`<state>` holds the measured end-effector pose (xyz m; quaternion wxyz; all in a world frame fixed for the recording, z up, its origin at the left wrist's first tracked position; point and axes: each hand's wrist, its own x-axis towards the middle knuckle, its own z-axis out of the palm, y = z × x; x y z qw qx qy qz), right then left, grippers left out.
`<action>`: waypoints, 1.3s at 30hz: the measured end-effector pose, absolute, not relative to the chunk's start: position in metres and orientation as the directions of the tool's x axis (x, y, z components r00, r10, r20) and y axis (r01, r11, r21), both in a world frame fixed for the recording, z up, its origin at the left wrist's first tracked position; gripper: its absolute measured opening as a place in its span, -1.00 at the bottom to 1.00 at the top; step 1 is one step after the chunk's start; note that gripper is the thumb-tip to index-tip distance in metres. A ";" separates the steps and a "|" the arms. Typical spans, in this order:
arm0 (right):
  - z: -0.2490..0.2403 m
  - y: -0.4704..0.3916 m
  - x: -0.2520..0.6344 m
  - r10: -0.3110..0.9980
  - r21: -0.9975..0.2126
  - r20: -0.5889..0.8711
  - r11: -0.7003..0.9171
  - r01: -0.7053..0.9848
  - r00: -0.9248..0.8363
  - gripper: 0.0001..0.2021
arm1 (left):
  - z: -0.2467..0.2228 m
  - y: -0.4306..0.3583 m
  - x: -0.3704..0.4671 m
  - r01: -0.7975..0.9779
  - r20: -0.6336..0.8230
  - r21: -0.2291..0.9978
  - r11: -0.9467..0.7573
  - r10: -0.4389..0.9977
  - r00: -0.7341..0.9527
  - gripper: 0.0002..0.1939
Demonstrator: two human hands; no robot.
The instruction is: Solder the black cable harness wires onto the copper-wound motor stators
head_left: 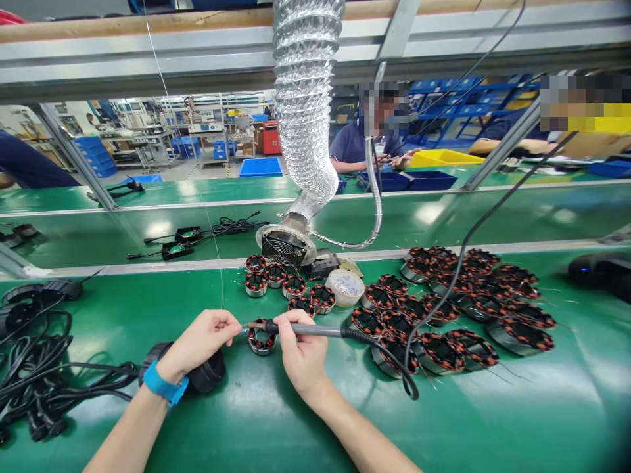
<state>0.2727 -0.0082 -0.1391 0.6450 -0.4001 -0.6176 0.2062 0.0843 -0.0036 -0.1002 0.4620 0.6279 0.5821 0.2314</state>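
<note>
My right hand (303, 351) grips a grey soldering iron (320, 330), whose tip points left over a round wound stator (261, 337) lying on the green table. Facing it, my left hand (211, 335) pinches something small at the iron's tip; a thin wire (221, 282) hangs down from above close to these fingers. A blue wristband (165, 383) circles my left wrist. Beneath that wrist sits a round black part (207, 371), partly hidden by the hand and forearm.
Many stators (438, 351) cover the right side, beside a small round tub (345, 288). A fume duct (305, 125) hangs above the middle. Black cables (44, 374) pile up at left. The iron's cord (461, 263) loops on the right. A person (377, 138) sits opposite.
</note>
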 end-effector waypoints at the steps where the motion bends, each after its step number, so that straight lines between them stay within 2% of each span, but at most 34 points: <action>1: -0.139 -0.008 0.273 0.760 -0.769 0.633 0.596 0.230 0.147 -0.79 | -0.100 -0.004 0.085 0.519 -0.249 0.848 0.108 0.945 0.211 -0.58; 17: -0.139 -0.009 0.272 0.764 -0.767 0.635 0.603 0.220 0.115 -0.80 | -0.096 -0.005 0.088 0.509 -0.258 0.851 0.126 0.946 0.197 -0.54; 26: -0.140 -0.010 0.273 0.798 -0.800 0.598 0.589 0.113 0.080 -0.80 | -0.098 -0.003 0.087 0.511 -0.255 0.851 0.123 0.946 0.198 -0.55; 33: -0.148 -0.010 0.273 0.858 -0.862 0.507 0.506 0.032 0.083 -0.78 | -0.101 -0.002 0.086 0.517 -0.236 0.850 0.099 0.949 0.207 -0.56; 39: -0.147 -0.009 0.274 0.847 -0.856 0.515 0.515 0.038 0.129 -0.77 | -0.103 -0.003 0.085 0.513 -0.233 0.853 0.095 0.949 0.211 -0.56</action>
